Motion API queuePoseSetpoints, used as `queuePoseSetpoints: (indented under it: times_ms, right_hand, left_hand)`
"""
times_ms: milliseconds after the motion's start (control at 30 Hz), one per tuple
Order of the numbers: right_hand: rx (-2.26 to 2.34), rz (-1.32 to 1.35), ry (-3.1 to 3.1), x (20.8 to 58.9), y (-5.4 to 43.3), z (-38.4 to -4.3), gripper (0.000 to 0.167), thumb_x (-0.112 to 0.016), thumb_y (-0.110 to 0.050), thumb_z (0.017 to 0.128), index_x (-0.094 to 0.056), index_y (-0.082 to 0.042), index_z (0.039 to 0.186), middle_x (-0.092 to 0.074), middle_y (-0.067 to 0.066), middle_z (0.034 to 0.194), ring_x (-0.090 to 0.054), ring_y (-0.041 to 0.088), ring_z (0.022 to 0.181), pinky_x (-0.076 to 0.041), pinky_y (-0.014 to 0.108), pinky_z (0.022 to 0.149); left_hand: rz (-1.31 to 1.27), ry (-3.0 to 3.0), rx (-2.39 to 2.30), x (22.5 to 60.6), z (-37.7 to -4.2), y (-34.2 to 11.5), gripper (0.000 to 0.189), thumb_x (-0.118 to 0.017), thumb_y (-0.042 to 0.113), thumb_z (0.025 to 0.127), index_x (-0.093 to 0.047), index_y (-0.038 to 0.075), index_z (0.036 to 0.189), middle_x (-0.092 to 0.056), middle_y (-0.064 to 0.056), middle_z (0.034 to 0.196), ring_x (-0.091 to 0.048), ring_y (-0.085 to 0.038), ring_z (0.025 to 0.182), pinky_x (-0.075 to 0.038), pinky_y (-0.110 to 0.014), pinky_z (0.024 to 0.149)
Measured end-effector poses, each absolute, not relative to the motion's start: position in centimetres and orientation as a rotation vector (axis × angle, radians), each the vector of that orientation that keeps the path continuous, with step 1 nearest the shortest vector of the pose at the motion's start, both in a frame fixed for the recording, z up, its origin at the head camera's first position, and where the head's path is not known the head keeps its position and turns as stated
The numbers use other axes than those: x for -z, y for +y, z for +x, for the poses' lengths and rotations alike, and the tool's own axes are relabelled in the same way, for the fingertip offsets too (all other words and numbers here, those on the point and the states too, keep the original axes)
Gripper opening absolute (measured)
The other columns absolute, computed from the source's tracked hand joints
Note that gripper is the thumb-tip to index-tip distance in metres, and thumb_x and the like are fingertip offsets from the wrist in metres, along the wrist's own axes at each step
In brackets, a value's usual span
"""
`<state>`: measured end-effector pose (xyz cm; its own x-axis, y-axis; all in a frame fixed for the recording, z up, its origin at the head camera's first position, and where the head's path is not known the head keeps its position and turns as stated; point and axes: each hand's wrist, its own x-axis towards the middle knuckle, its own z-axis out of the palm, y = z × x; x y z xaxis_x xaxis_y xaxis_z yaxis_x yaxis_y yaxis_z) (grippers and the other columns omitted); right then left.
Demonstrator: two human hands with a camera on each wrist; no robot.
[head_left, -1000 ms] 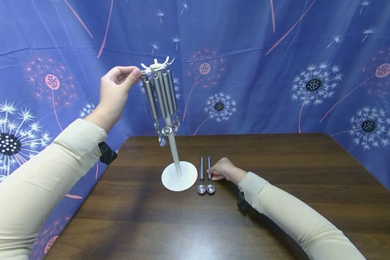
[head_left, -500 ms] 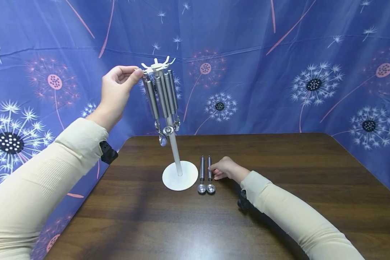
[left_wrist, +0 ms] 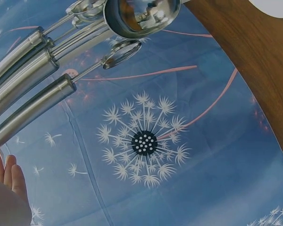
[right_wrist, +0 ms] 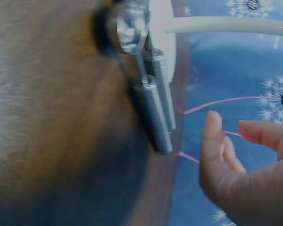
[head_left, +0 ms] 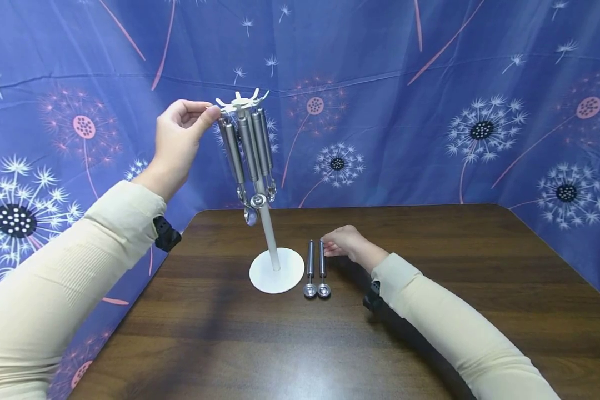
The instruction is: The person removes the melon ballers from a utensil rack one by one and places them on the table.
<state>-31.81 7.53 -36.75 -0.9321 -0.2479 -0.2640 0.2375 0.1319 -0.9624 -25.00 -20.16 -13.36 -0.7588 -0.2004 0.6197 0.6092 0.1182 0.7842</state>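
Note:
A white stand (head_left: pixel 276 270) with a thin pole rises from the brown table (head_left: pixel 430 311). Several steel measuring spoons (head_left: pixel 247 150) hang from its top hooks (head_left: pixel 240 101); the left wrist view shows their handles (left_wrist: pixel 33 89) and bowls. My left hand (head_left: pixel 209 111) is raised and pinches the top of the leftmost hanging spoon at its hook. Two more spoons (head_left: pixel 316 266) lie side by side right of the stand's base. My right hand (head_left: pixel 330 247) hovers by their far handle ends (right_wrist: pixel 153 108), fingers (right_wrist: pixel 212 136) relaxed and not touching them.
A blue cloth with dandelion prints (head_left: pixel 480 128) hangs behind and beside the table. The table's left edge (head_left: pixel 145 300) runs close to the stand. Bare wood stretches to the right and front of the spoons.
My right hand has come off the right-hand lying spoon and shifted back to the handle ends. The left hand and the stand have stayed put.

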Motion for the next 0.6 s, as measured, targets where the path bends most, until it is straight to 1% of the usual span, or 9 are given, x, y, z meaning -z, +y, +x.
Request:
queuePoseSetpoints:
  times_ms: [133, 233, 267, 367, 467, 500, 600]
  right_hand:
    - [1.954, -0.126, 2.01, 35.4, 7.2, -32.2, 0.037, -0.053, 0.003, 0.093, -0.049, 0.021, 0.125, -0.06, 0.01, 0.085, -0.062, 0.011, 0.067, -0.061, 0.027, 0.076]
    - [2.003, -0.169, 1.993, 34.0, 6.9, -32.3, 0.036, -0.053, 0.001, 0.095, -0.049, 0.019, 0.125, -0.061, 0.009, 0.086, -0.063, 0.011, 0.069, -0.061, 0.027, 0.079]
    - [2.005, -0.169, 1.993, 33.4, 6.8, -32.3, 0.036, -0.053, 0.0, 0.095, -0.049, 0.018, 0.126, -0.062, 0.011, 0.088, -0.064, 0.012, 0.069, -0.06, 0.029, 0.083]
    - [2.011, -0.184, 1.999, 31.9, 6.5, -32.4, 0.036, -0.054, -0.003, 0.097, -0.05, 0.015, 0.127, -0.062, 0.018, 0.099, -0.067, 0.014, 0.072, -0.059, 0.03, 0.088]
    - [2.016, -0.205, 2.007, 30.6, 6.3, -32.3, 0.035, -0.055, -0.006, 0.097, -0.052, 0.012, 0.127, -0.061, 0.019, 0.105, -0.068, 0.017, 0.079, -0.058, 0.03, 0.089]
    - [2.02, -0.219, 2.012, 30.2, 6.2, -32.3, 0.034, -0.056, -0.007, 0.097, -0.053, 0.012, 0.126, -0.062, 0.017, 0.104, -0.068, 0.017, 0.08, -0.059, 0.028, 0.086]
    - [2.039, -0.247, 2.01, 29.2, 5.8, -32.1, 0.034, -0.057, -0.009, 0.097, -0.053, 0.01, 0.125, -0.063, 0.011, 0.096, -0.068, 0.018, 0.083, -0.059, 0.027, 0.084]
  left_hand:
    - [-0.388, -1.801, 1.694, 13.2, -25.0, -20.1, 0.015, -0.078, 0.013, 0.083, -0.065, 0.012, 0.09, -0.069, 0.008, 0.086, -0.065, -0.004, 0.085, -0.051, -0.018, 0.088]
    - [-0.385, -1.803, 1.686, 13.2, -25.0, -20.1, 0.014, -0.078, 0.013, 0.083, -0.065, 0.012, 0.09, -0.069, 0.008, 0.086, -0.065, -0.004, 0.084, -0.051, -0.018, 0.087]
    - [-0.386, -1.803, 1.685, 13.3, -25.0, -20.1, 0.014, -0.077, 0.013, 0.083, -0.065, 0.012, 0.09, -0.069, 0.008, 0.085, -0.065, -0.004, 0.084, -0.051, -0.018, 0.087]
    - [-0.393, -1.8, 1.687, 13.2, -25.0, -20.2, 0.013, -0.076, 0.013, 0.084, -0.065, 0.012, 0.091, -0.069, 0.008, 0.085, -0.065, -0.004, 0.084, -0.051, -0.018, 0.089]
    - [-0.395, -1.805, 1.685, 13.2, -25.0, -20.2, 0.012, -0.075, 0.013, 0.085, -0.066, 0.011, 0.091, -0.069, 0.008, 0.083, -0.065, -0.004, 0.083, -0.051, -0.019, 0.09]
    - [-0.393, -1.808, 1.683, 13.2, -25.0, -20.2, 0.011, -0.075, 0.013, 0.085, -0.066, 0.011, 0.092, -0.069, 0.008, 0.083, -0.065, -0.003, 0.083, -0.051, -0.019, 0.09]
    - [-0.381, -1.82, 1.676, 13.1, -25.0, -20.2, 0.011, -0.074, 0.014, 0.086, -0.066, 0.012, 0.092, -0.069, 0.009, 0.082, -0.065, -0.003, 0.083, -0.051, -0.018, 0.089]
